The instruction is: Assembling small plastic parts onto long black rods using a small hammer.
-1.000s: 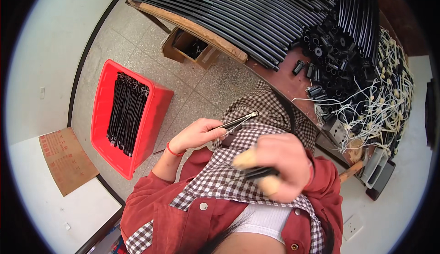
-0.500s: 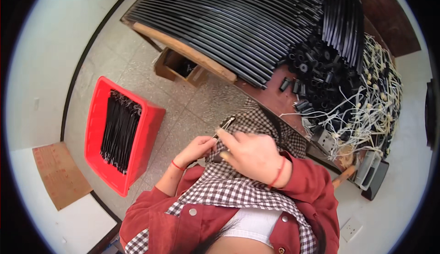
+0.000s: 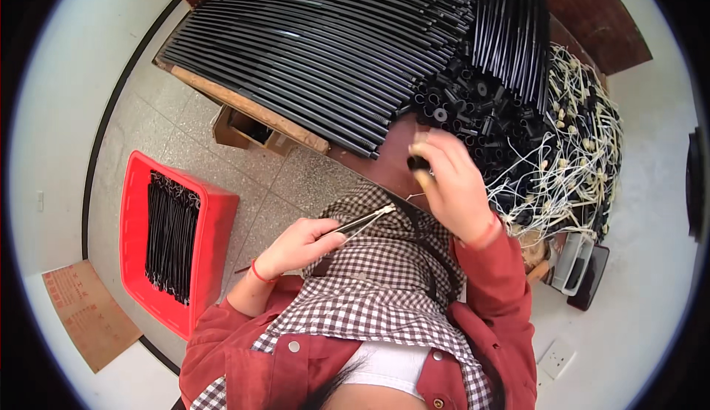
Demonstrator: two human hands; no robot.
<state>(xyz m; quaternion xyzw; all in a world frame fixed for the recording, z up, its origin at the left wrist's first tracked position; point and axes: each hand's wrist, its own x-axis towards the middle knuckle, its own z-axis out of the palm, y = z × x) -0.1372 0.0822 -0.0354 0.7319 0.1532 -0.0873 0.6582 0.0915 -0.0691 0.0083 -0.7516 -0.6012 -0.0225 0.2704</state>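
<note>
My left hand (image 3: 302, 244) is closed round a slim black rod (image 3: 355, 225) over my checked apron (image 3: 362, 262). A pale connector (image 3: 387, 209) with white cord shows at the rod's far end. Over the table's near edge, my right hand (image 3: 457, 188) pinches a short black cylinder (image 3: 418, 164) between thumb and fingers. Just beyond that hand lies a heap of short black cylinders and caps (image 3: 444, 113). To its right is a tangle of white cords (image 3: 584, 144) with small pale connectors.
Long black rods (image 3: 296, 55) cover the table, whose wooden edge (image 3: 251, 105) faces me. A red bin (image 3: 218, 240) holding black rods stands on the floor at left. A cardboard box (image 3: 231, 127) sits under the table. A grey holder (image 3: 576, 266) stands at right.
My right hand has left my left hand, moved up and right to the table, and now holds a short black cylinder. The left hand still holds the rod. The whole view has shifted.
</note>
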